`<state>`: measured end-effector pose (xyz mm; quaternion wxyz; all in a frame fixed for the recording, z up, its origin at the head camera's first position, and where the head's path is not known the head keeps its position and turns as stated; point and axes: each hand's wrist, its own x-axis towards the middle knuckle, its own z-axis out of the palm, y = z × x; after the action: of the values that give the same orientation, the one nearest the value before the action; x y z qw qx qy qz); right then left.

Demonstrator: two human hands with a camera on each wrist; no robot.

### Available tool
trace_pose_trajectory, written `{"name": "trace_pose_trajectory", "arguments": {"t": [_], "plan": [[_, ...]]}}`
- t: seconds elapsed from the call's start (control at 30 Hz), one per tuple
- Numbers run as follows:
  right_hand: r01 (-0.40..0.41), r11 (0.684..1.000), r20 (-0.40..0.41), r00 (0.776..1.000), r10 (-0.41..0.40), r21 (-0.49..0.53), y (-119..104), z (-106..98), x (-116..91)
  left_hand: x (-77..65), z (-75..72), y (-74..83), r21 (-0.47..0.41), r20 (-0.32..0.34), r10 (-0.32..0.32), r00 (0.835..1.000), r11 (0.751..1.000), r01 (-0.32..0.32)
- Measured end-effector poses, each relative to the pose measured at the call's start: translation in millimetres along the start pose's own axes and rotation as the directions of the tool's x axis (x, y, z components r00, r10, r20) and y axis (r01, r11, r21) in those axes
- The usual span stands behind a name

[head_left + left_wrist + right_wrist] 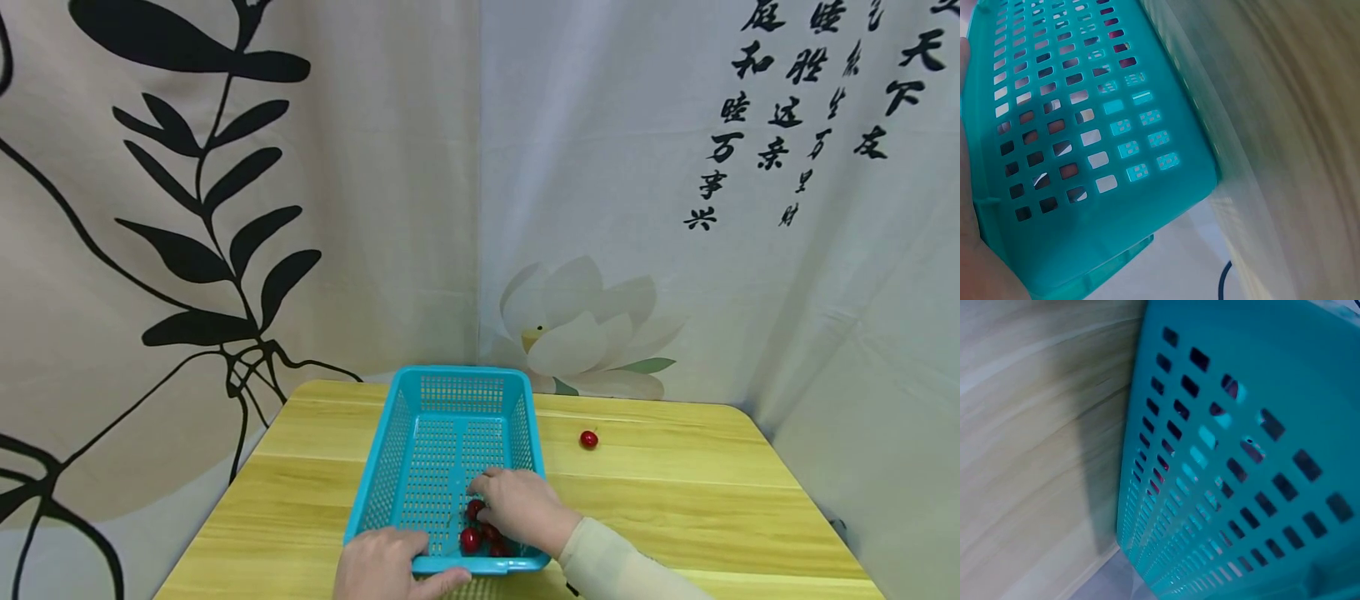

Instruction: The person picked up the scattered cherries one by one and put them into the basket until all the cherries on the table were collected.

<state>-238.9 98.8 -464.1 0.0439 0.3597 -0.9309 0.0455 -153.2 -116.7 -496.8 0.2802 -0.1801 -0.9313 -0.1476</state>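
Note:
A blue plastic basket [457, 425] with perforated walls stands on the table, and several dark red cherries [470, 540] lie at its near right end. My left hand [386, 562] grips the near left corner of the rim, its thumb along the front edge. In the left wrist view part of that hand [985, 269] shows beside the basket wall [1116, 231]. My right hand [525, 504] reaches over the right rim, thumb and fingers at the cherries; whether it pinches one is hidden. The right wrist view shows only the basket's outer wall [1241, 356] and the table.
A single cherry [588, 439] lies on the wooden table [675, 492], right of the basket. Behind the table hangs a printed curtain [397, 208] with black leaves, a pale flower and written characters. The basket's far end is near the table's back edge.

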Motion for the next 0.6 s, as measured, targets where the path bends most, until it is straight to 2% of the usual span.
{"name": "trace_pose_trajectory", "arguments": {"t": [0.1, 0.2, 0.27, 0.3, 0.4, 0.47, 0.53, 0.6], "plan": [[0.044, 0.980, -0.050, 0.998, -0.035, 0.192, 5, -5, -1, 0.7, -0.9, 1.4, 0.005, 0.018, -0.012, 1.000, 1.000, 0.012], [0.091, 0.925, -0.136, 0.990, -0.043, 0.369, 12, -13, -2, 0.4, -2.7, 2.7, 0.012, 0.043, -0.027, 0.999, 1.000, 0.027], [0.091, 0.901, -0.206, 0.978, -0.002, 0.424, 20, -20, -4, 0.4, -3.7, 3.3, 0.012, 0.058, -0.034, 0.998, 0.999, 0.033], [0.079, 0.903, -0.245, 0.969, 0.030, 0.423, 25, -23, -5, 0.5, -4.1, 3.5, 0.012, 0.064, -0.036, 0.997, 0.999, 0.035], [-0.008, 0.919, -0.353, 0.922, 0.160, 0.395, 47, -30, -8, 0.7, -5.0, 3.8, 0.009, 0.069, -0.037, 0.997, 0.999, 0.036], [-0.096, 0.913, -0.390, 0.883, 0.262, 0.396, 69, -30, -11, 0.8, -5.3, 3.9, 0.009, 0.070, -0.036, 0.997, 0.999, 0.035], [-0.186, 0.892, -0.395, 0.846, 0.358, 0.411, 93, -25, -15, 0.7, -5.5, 4.0, 0.012, 0.069, -0.034, 0.997, 0.999, 0.034], [-0.284, 0.857, -0.356, 0.819, 0.450, 0.431, 117, -17, -22, 0.5, -5.7, 4.2, 0.013, 0.071, -0.032, 0.997, 0.999, 0.031]]}}
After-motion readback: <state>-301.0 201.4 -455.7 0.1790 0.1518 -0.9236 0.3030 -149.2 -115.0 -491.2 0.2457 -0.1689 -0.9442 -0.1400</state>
